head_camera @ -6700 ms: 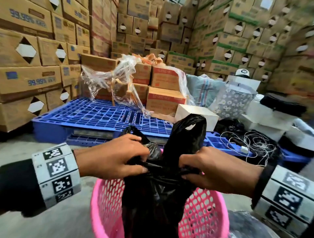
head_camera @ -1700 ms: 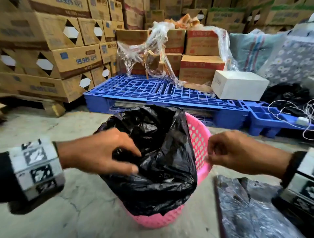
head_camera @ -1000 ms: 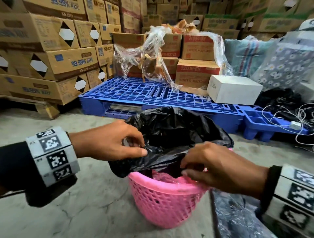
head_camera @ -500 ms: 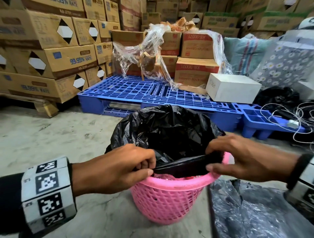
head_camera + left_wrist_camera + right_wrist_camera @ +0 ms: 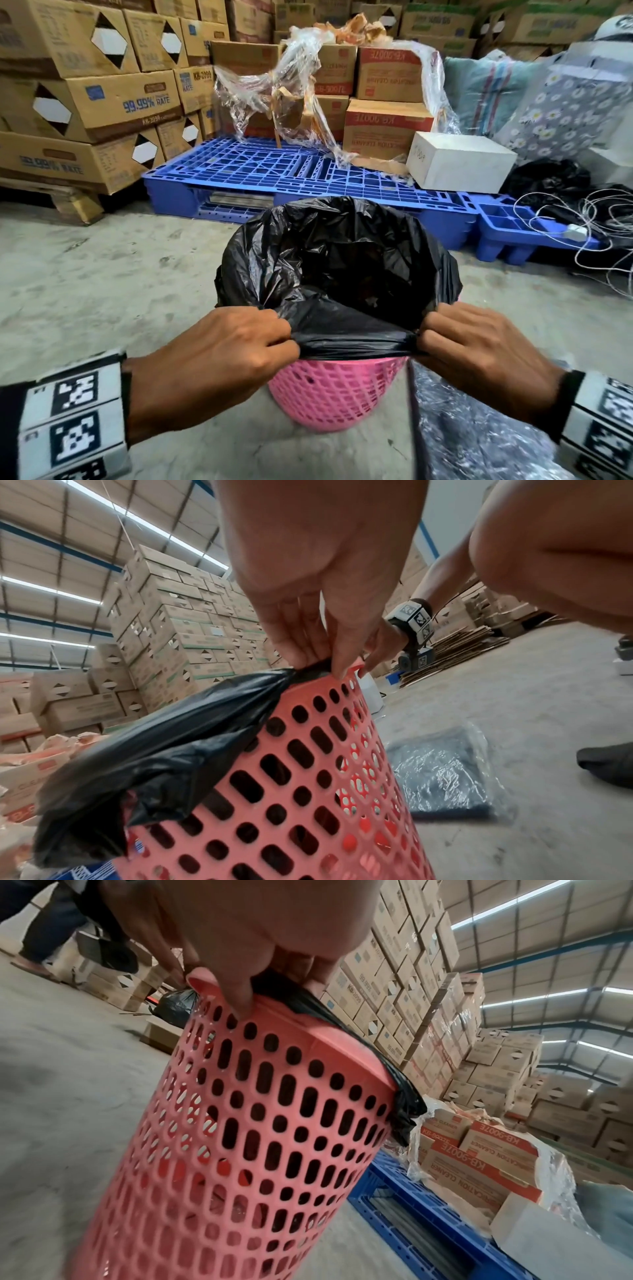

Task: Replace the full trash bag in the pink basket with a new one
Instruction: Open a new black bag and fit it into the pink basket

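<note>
Trash bag [image 5: 329,260] film is pinched at the near hem between curled fingers [image 5: 274,329] of left hand [image 5: 219,356] and right hand [image 5: 479,349] — thin, floppy, probably tears easily, draped over pink basket [image 5: 335,390] rim, best gripped at the hem.

Head: above, facing forward-down at pink basket [image 5: 337,394].
Wrists: close, low, looking up along basket wall.
Shared: basket rim.
</note>
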`<state>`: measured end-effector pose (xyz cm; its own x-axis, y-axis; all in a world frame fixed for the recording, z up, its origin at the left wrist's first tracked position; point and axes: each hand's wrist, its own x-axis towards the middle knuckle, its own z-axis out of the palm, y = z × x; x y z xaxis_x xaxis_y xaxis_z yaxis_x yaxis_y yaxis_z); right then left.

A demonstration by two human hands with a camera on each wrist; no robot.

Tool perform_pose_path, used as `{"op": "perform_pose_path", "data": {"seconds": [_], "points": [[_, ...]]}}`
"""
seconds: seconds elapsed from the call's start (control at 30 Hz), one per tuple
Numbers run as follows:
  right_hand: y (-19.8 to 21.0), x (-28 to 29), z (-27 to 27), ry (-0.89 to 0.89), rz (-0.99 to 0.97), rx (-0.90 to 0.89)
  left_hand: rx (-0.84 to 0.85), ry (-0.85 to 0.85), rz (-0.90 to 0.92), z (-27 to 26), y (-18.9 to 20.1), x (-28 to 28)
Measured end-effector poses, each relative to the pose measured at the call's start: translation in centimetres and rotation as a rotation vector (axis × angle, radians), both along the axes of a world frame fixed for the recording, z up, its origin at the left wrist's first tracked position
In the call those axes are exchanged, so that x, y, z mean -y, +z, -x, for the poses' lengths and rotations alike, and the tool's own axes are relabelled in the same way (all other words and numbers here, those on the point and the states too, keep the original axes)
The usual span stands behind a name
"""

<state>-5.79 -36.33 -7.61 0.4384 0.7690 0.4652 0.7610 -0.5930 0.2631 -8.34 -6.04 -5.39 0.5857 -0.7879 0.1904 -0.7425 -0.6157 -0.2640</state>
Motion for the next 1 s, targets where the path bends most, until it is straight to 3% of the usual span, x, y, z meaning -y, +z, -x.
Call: {"op": "perform_pose_path", "data": {"seconds": [0.27,0.57,0.7,0.8,1.0], "points": [[-1.2,2.0,1.2,0.135,0.133,0.028,-0.036,-0.111,-0.194,1.1,-2.4,-1.0],[-2.3,1.9,1.0,0.017,0.207,-0.102,-0.011,-0.096,0.208,-0.5,-0.1,0.2],[-0.1,2.4,1.8,0.025,0.107,-0.129,-0.128,0.047,0.191,-2.8,0.6,-0.4],[1.8,1.9,1.4,-0.097,-0.010,-0.107,-0.224,0.104,0.148,-3.5,0.4,-0.5],[2.2,0.8,-0.8,-0.154,0.235,-0.247,-0.268,0.025,0.075,-2.7,0.5,-0.3]]}}
